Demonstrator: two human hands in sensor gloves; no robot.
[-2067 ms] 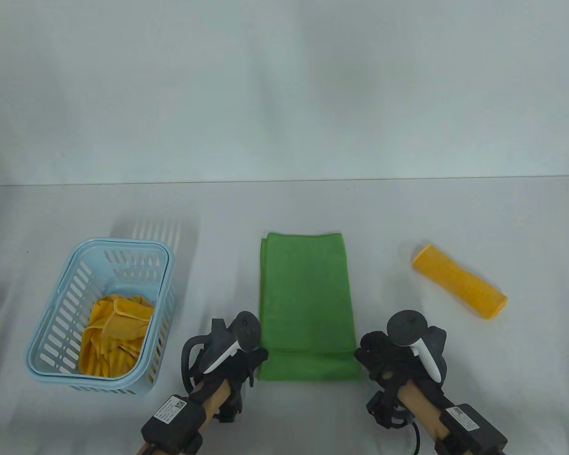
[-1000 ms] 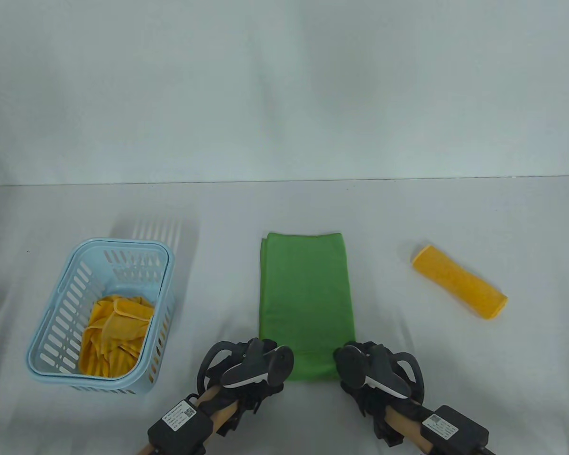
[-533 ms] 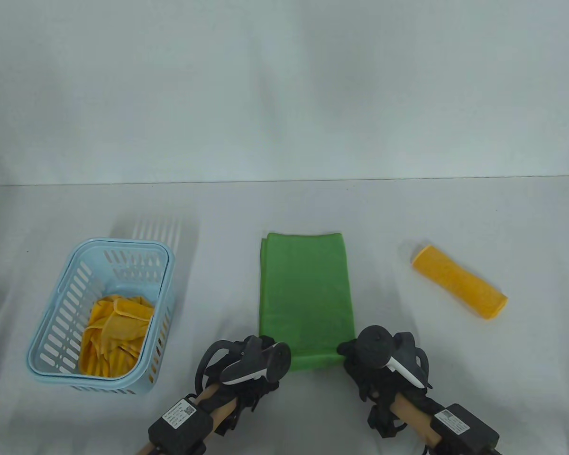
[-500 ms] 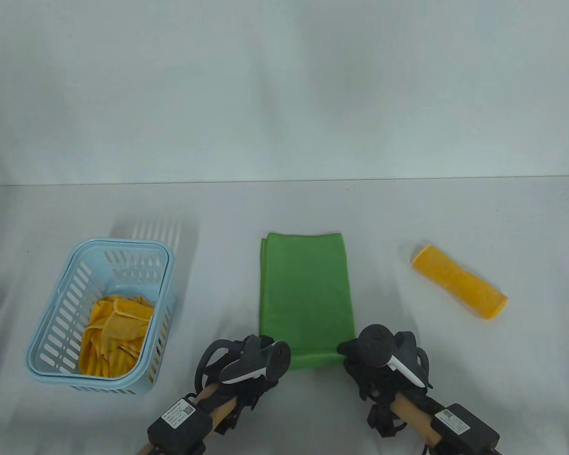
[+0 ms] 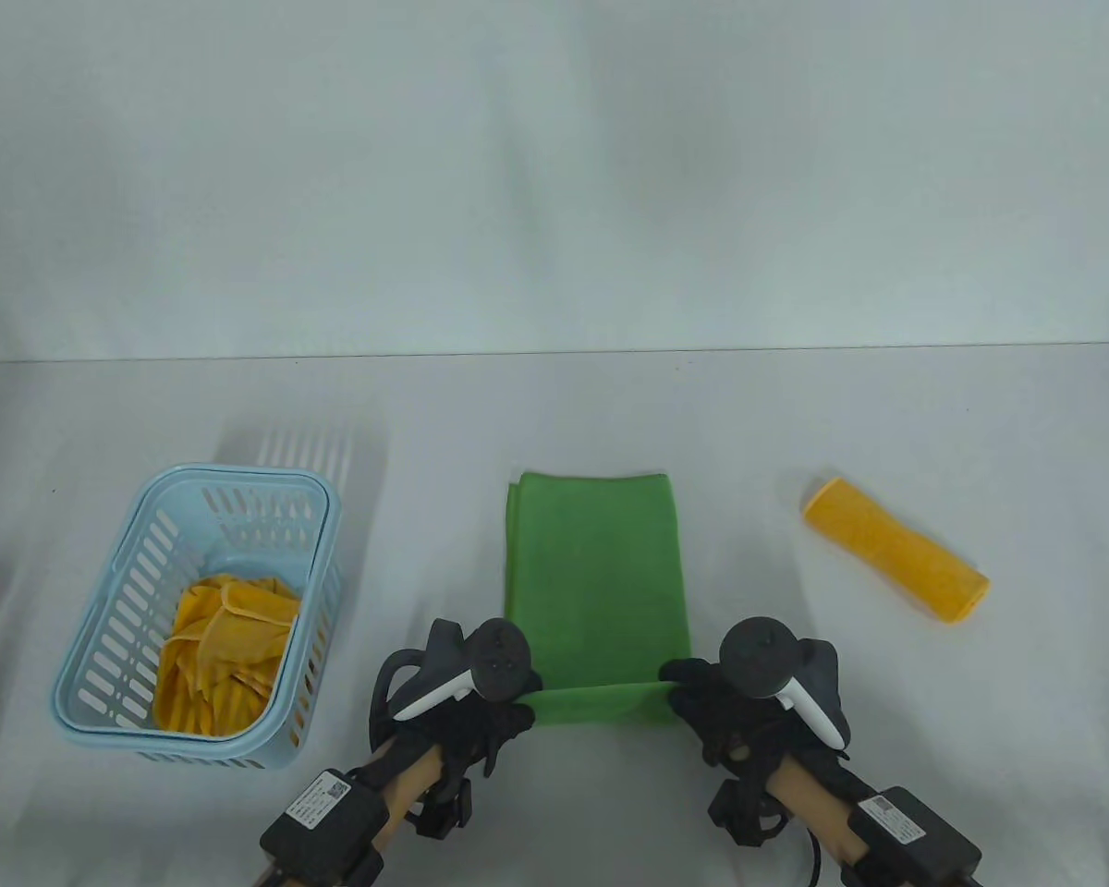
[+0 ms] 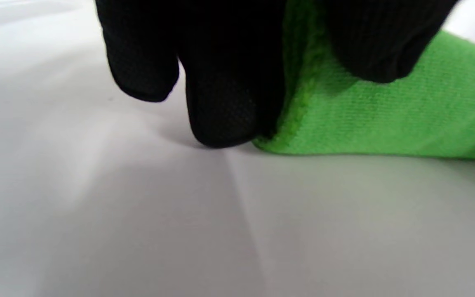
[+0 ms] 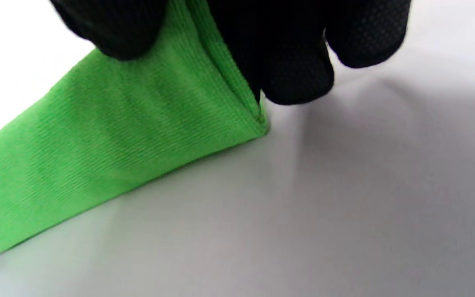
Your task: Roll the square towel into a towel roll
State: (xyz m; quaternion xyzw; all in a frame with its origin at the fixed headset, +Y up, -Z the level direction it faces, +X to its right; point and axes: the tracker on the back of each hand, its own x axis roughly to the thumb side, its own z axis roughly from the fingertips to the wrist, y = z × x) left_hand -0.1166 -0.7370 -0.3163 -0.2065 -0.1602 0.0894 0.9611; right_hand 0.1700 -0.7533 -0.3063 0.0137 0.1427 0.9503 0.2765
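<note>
Rolling is barely begun: our left hand (image 5: pixel 481 711) and right hand (image 5: pixel 716 707) each pinch a near corner of the green towel (image 5: pixel 596 573), lifting that edge. The rest lies flat mid-table, so we judge nearly all rolling remains.

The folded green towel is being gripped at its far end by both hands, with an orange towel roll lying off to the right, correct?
Not quite. The hands (left, right) grip the folded green towel at its near end, closest to the person, as the table view shows. The orange towel roll does lie to the right.
</note>
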